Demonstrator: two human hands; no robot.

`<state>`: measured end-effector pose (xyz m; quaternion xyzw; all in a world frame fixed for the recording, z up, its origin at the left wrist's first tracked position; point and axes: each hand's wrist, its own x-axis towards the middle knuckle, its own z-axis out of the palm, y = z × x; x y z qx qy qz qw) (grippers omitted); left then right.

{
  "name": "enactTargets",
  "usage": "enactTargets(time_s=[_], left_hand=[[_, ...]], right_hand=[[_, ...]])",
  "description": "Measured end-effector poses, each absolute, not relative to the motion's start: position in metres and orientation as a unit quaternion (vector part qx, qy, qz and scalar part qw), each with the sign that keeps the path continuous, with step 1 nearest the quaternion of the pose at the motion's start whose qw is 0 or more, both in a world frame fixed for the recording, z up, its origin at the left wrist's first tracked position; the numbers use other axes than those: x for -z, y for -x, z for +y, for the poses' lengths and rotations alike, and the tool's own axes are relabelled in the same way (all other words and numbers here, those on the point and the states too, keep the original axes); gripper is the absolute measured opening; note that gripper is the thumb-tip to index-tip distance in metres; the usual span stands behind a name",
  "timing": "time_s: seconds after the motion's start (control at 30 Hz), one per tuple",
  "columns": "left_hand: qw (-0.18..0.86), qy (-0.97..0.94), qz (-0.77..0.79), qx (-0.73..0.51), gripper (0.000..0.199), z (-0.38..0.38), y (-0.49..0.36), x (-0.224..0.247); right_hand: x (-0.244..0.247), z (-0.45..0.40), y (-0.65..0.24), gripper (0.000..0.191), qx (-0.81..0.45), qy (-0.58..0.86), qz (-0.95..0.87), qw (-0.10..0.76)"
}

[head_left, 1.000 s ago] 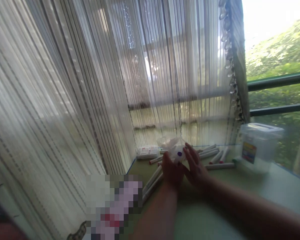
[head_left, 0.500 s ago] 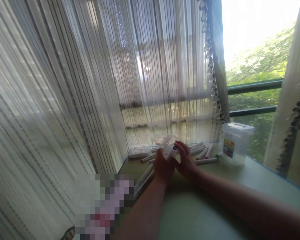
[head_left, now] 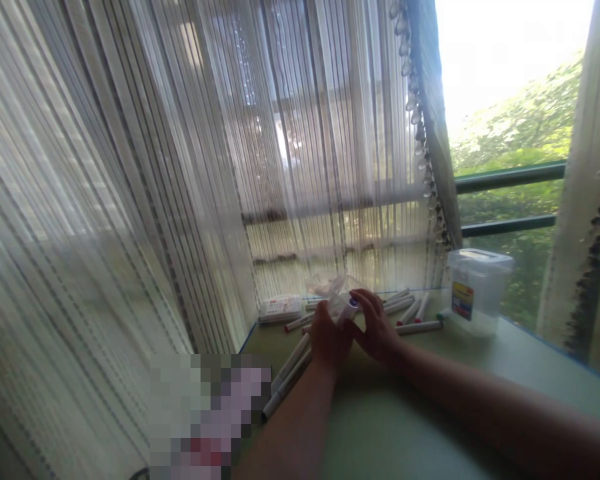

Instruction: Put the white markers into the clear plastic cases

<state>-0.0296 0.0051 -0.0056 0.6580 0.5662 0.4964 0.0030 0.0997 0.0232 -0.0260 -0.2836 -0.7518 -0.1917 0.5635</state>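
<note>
My left hand [head_left: 329,335] is closed around a white marker [head_left: 349,309] with a purple-blue end that points up and away. Crumpled clear plastic [head_left: 336,304] shows at the same hand's fingertips; whether it is held too is hard to make out. From the right, my right hand [head_left: 380,331] curls its fingers and thumb about the marker's coloured end. Several white markers lie loose around both hands, among them a pair beside my left forearm [head_left: 291,363] and a green-ended marker [head_left: 420,327] on the right.
A clear plastic tub [head_left: 483,293] with a lid and label stands at the right on the pale green table [head_left: 410,427]. White flat packs [head_left: 281,309] lie at the far left edge. Sheer curtains [head_left: 300,153] hang behind, and a blurred-out patch [head_left: 215,427] covers the lower left.
The view has shifted slightly, so things sit a little lower and to the right. Both hands keep nearly the same pose at the marker.
</note>
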Motion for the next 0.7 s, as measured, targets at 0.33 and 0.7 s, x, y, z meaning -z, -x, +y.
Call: enactTargets(time_s=[0.33, 0.7], left_hand=[[0.026, -0.637, 0.571, -0.518, 0.032, 0.007, 0.028, 0.005], [0.012, -0.517, 0.569, -0.640, 0.052, 0.019, 0.032, 0.006]], right_hand=[[0.034, 0.028, -0.098, 0.070, 0.165, 0.298, -0.745, 0.574], [0.034, 0.036, -0.098, 0.051, 0.092, 0.455, -0.803, 0.373]])
